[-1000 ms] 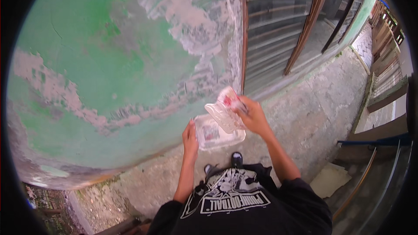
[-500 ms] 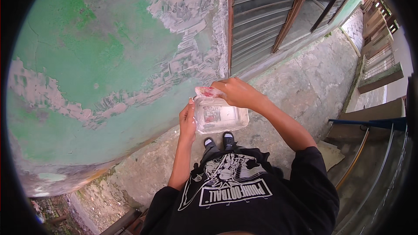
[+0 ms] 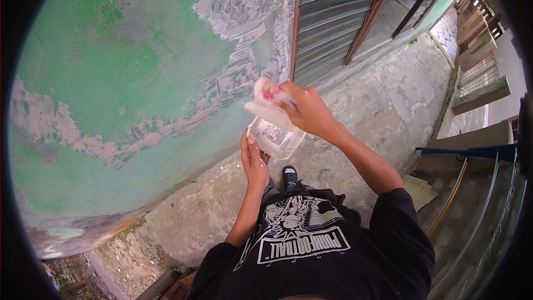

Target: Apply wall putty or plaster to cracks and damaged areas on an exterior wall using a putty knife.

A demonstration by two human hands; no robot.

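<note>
My left hand (image 3: 254, 161) grips the near left side of a clear plastic container (image 3: 293, 145), thumb on the rim and the other fingers partly hidden beneath. The container is tilted; whitish residue and a patterned patch show at its bottom. Above its far edge, my right hand (image 3: 310, 110) is closed around a pale flat piece with red marks (image 3: 268, 93), which looks like a scraper but is smeared by motion. Whether that piece touches the rim, I cannot tell. White specks dot my left fingers.
A green wall (image 3: 111, 78) with rough grey-white filler patches (image 3: 233, 16) rises on the left. Beyond it sits a louvred window (image 3: 333, 16) in a brown frame. Cracked concrete floor (image 3: 383, 105) runs beneath me. Blue railing and metal bars (image 3: 472, 153) stand at right.
My right hand has lifted slightly with the red-marked piece, now blurred above the container. The container has tilted, and my left hand has shifted right and a little nearer to me.
</note>
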